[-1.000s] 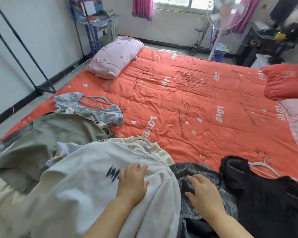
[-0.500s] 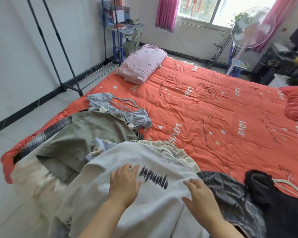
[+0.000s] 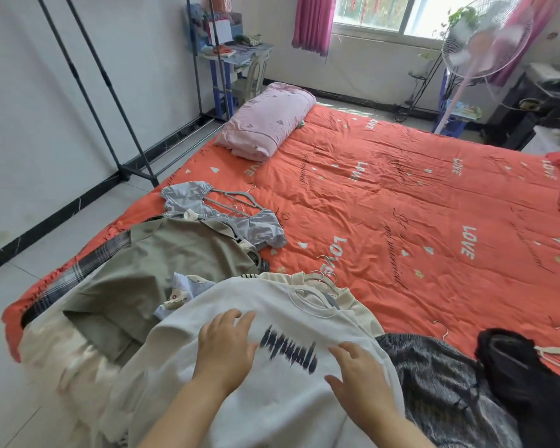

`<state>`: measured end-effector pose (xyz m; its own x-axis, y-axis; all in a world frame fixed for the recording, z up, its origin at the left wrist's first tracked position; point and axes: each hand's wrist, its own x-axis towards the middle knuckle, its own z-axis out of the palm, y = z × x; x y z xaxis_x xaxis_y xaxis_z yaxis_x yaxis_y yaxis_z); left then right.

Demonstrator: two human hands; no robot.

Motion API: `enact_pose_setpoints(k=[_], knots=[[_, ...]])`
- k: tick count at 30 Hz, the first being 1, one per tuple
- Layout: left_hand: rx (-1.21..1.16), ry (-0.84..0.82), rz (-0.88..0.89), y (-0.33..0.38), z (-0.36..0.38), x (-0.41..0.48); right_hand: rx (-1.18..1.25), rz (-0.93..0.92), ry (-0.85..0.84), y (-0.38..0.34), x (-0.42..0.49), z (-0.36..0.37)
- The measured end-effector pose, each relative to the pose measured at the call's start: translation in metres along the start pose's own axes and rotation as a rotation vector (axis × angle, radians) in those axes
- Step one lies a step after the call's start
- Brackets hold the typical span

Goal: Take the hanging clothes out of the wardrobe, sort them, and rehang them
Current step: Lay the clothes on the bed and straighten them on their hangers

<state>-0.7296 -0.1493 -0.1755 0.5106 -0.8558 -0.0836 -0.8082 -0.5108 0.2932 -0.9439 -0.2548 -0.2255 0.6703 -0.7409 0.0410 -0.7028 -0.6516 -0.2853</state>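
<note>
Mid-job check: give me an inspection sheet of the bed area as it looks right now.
Surface: orange quilt covering the bed, wrinkled.
Job's things: white sweatshirt on top of the near pile; olive garment and grey-blue top on a hanger to its left; dark grey knit and black garment to its right.
Clutter: pink pillow at the far left corner.
Hands: left hand and right hand lie flat on the sweatshirt, either side of its dark print.
Cables: nothing seen on the bed; the far floor is too blurred to tell.
Surroundings: clothes rack by the left wall; fan near the window.
</note>
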Motion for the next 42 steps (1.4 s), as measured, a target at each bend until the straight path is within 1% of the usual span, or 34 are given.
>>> enact_pose_setpoints(k=[2, 6, 9, 12, 14, 15, 16, 17, 18, 21, 27, 32, 36, 39, 42], knots=[[-0.017, 0.061, -0.001, -0.006, -0.003, 0.010, 0.024, -0.003, -0.013, -0.007, 0.016, -0.001], [0.027, 0.002, -0.040, -0.023, -0.008, 0.022, 0.082, 0.011, -0.112, -0.027, 0.047, -0.004], [0.053, 0.008, -0.044, -0.037, -0.015, 0.035, 0.056, -0.037, -0.125, -0.039, 0.069, 0.003], [0.107, -0.011, -0.038, -0.059, -0.018, 0.050, 0.040, -0.032, -0.120, -0.053, 0.093, 0.016], [0.077, 0.038, 0.038, -0.083, -0.017, 0.067, 0.061, 0.010, -0.167, -0.063, 0.110, 0.025], [0.101, 0.053, 0.083, -0.097, -0.015, 0.076, 0.072, 0.033, -0.184, -0.071, 0.120, 0.030], [0.121, 0.065, 0.095, -0.110, -0.016, 0.085, 0.063, 0.030, -0.176, -0.078, 0.131, 0.036], [0.121, 0.037, 0.101, -0.125, -0.015, 0.097, 0.050, 0.039, -0.182, -0.087, 0.143, 0.043], [0.084, 0.040, 0.103, -0.138, -0.017, 0.109, 0.041, 0.056, -0.199, -0.096, 0.156, 0.050], [0.026, 0.112, 0.174, -0.185, -0.010, 0.148, 0.040, 0.092, -0.196, -0.126, 0.198, 0.077], [0.027, 0.129, 0.222, -0.268, 0.018, 0.217, 0.032, 0.117, -0.278, -0.170, 0.288, 0.129], [0.095, 0.173, 0.193, -0.306, 0.040, 0.264, -0.002, 0.162, -0.316, -0.175, 0.360, 0.166], [0.098, 0.236, 0.184, -0.322, 0.066, 0.287, -0.047, 0.214, -0.321, -0.166, 0.416, 0.198], [0.086, 0.261, 0.192, -0.330, 0.090, 0.296, -0.059, 0.262, -0.355, -0.156, 0.439, 0.230], [0.059, 0.252, 0.193, -0.335, 0.112, 0.293, -0.052, 0.321, -0.401, -0.148, 0.444, 0.260]])
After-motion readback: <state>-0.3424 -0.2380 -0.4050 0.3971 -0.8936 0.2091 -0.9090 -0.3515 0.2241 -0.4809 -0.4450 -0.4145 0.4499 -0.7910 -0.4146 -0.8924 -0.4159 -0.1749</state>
